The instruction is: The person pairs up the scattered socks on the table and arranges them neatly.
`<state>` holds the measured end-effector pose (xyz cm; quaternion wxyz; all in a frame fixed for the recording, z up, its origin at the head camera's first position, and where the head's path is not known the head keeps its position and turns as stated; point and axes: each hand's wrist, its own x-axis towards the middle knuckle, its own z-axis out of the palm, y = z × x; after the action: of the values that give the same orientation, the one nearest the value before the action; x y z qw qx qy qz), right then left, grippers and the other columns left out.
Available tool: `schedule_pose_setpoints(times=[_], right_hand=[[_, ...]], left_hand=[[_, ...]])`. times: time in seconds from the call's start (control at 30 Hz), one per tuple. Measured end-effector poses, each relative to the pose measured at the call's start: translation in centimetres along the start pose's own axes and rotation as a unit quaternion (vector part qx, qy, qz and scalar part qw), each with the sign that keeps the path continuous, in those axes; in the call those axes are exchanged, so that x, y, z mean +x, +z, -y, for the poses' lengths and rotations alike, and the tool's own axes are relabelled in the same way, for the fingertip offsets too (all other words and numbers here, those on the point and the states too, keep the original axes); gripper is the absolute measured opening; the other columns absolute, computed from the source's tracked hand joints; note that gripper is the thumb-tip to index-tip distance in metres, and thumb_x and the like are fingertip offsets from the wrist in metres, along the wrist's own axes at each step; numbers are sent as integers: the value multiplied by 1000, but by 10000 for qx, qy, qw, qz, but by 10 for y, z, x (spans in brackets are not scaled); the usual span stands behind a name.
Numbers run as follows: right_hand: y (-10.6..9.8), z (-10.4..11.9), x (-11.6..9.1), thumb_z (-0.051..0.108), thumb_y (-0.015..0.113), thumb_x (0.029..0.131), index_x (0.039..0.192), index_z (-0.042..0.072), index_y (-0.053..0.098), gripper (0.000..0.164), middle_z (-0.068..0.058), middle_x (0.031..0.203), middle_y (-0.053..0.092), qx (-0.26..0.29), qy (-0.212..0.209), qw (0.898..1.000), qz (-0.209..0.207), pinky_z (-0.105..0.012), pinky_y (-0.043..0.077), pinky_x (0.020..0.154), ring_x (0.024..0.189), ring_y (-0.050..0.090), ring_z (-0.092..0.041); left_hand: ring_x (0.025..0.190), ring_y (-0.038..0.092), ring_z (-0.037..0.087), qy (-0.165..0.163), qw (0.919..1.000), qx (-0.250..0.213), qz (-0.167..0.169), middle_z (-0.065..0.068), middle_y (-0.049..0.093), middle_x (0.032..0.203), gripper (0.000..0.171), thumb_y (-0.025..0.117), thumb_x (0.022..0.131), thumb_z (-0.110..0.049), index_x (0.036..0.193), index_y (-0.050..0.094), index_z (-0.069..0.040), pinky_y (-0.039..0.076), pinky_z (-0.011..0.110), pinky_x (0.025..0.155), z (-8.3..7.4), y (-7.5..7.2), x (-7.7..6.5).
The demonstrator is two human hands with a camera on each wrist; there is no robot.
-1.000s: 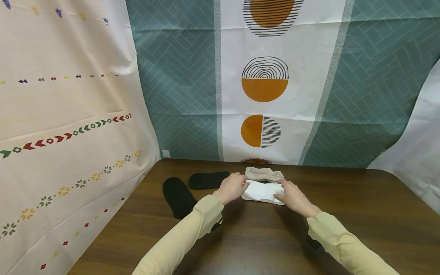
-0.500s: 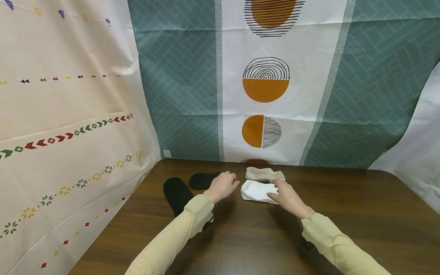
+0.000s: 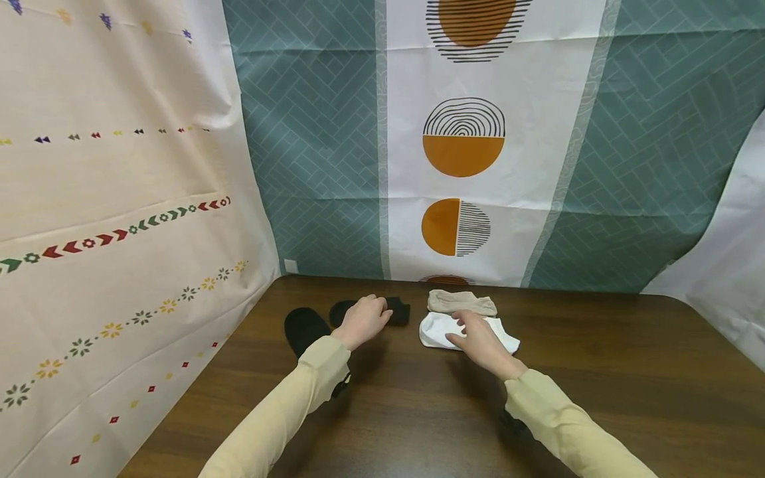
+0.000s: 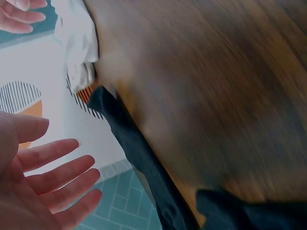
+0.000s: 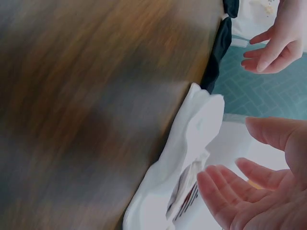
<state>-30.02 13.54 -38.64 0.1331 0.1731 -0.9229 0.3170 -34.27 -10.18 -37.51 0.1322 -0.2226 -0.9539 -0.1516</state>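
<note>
My left hand (image 3: 361,322) hovers over a black sock (image 3: 399,312) lying crosswise near the back of the table; in the left wrist view its fingers are spread loosely and hold nothing. A white sock (image 3: 439,330) lies flat to the right, under my right hand (image 3: 481,342). The right wrist view has that hand's fingers relaxed and apart from the white sock (image 5: 177,158). Just behind the white sock is a beige sock (image 3: 460,302). Another black sock (image 3: 303,328) lies slanted at the left, partly hidden by my left forearm.
The brown wooden table (image 3: 406,418) reaches back to a patterned teal and white curtain (image 3: 323,166). A cream cloth with small printed motifs (image 3: 119,219) hangs along its left side.
My left hand has moved left, away from the white sock to above the crosswise black sock. My right hand has shifted left over the white sock, uncovering its right end.
</note>
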Motion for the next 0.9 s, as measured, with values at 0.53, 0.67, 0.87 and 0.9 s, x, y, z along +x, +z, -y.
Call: schedule_pose_setpoints(times=[0.53, 0.67, 0.87, 0.9], right_hand=[[19, 22, 6, 7, 68, 78, 107, -8, 54, 36, -18, 93, 57, 303, 26, 9995, 16, -40, 44, 73, 84, 56, -33], [23, 23, 6, 6, 68, 78, 105, -7, 54, 33, -17, 91, 56, 395, -26, 9992, -11, -40, 44, 72, 82, 56, -32], [27, 26, 8, 6, 68, 78, 102, -5, 55, 30, -16, 90, 57, 459, -80, 9989, 25, -40, 44, 72, 81, 56, -32], [28, 27, 8, 7, 68, 78, 102, -5, 55, 30, -16, 91, 57, 482, -85, 9988, 41, -40, 43, 72, 81, 56, -31]], left_hand=[[65, 50, 17, -196, 9997, 156, 29, 3, 49, 75, 14, 57, 89, -18, 83, 59, -6, 42, 31, 55, 23, -8, -9], [64, 49, 18, -236, 9996, 180, 6, 3, 48, 74, 14, 57, 89, -17, 81, 59, -6, 42, 32, 54, 29, -10, -12], [64, 49, 18, -361, 9990, 245, -39, 4, 49, 74, 13, 58, 88, -16, 81, 59, -5, 42, 32, 55, 41, -12, -16], [64, 49, 18, -383, 9990, 243, -42, 4, 49, 74, 13, 59, 88, -16, 82, 59, -5, 42, 32, 55, 43, -12, -16]])
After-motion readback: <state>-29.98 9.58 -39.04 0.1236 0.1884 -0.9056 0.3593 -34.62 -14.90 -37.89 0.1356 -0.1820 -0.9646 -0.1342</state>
